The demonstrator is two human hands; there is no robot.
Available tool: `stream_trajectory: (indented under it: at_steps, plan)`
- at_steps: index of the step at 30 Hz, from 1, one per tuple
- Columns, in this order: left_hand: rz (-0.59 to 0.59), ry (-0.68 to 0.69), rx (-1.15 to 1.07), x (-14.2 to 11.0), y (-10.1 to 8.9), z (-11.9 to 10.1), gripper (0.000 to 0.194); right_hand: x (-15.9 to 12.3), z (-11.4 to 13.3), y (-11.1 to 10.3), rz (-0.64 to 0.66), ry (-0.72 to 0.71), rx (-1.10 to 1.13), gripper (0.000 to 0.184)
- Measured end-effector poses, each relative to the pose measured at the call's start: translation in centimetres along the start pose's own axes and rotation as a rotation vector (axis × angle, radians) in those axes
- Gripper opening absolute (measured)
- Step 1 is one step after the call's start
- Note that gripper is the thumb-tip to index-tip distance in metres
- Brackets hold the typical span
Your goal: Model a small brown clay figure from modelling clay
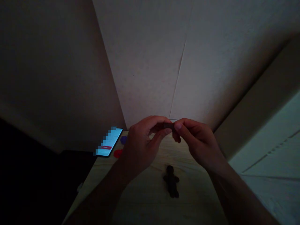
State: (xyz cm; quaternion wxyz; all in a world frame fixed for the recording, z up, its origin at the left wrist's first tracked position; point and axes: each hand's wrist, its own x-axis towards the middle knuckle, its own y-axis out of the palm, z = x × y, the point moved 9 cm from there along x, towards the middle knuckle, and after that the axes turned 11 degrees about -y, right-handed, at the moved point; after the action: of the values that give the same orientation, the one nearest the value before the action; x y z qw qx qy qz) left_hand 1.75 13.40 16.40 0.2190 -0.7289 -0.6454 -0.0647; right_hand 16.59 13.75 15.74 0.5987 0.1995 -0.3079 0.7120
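Observation:
Both hands meet above the far part of a small wooden table. Between their fingertips is a small dark brown piece that looks like modelling clay. My left hand pinches its left end between thumb and fingers. From the other side, my right hand presses thumb and fingers on the right end. Fingers hide part of the piece. Nearer to me, a dark figure with a round head, short arms and legs lies flat on the tabletop.
At the table's left edge lies a lit phone. Beside it are a blue piece and a red piece, partly covered by my left hand. A pale wall rises behind; a light-coloured furniture piece stands right. The light is dim.

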Motion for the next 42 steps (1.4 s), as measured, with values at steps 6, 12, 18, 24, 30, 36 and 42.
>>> stream_trajectory:
  at_steps: [6, 12, 18, 24, 30, 36, 42]
  plan:
    - [-0.034, -0.08, -0.042, 0.2, -0.4, 0.6, 0.01, -0.2, 3.1, -0.6, -0.006, -0.352, -0.36, 0.03]
    - [0.029, -0.067, -0.005, 0.2, -0.2, -0.1, 0.014, 0.2, 1.2, -0.8, 0.093, -0.104, 0.005, 0.025]
    - [0.035, -0.071, 0.023, 0.1, 0.0, 0.0, 0.02, -0.2, 0.1, -0.2, 0.119, 0.094, 0.169, 0.021]
    - [-0.034, -0.087, 0.006, -0.5, 0.2, 0.3, 0.027, -0.5, 1.2, -0.7, -0.043, -0.078, -0.116, 0.013]
    - [0.002, -0.121, -0.032, -0.6, 0.8, 0.5, 0.029, -0.8, 1.5, -1.6, -0.18, -0.153, -0.235, 0.006]
    - [-0.068, -0.114, 0.004, -0.2, 0.2, 0.4, 0.019, -0.9, 2.2, -0.9, -0.202, -0.207, -0.334, 0.009]
    - [-0.128, -0.066, 0.048, -0.5, -0.4, 0.0, 0.01, -0.4, 0.1, -0.5, -0.203, -0.028, 0.009, 0.018]
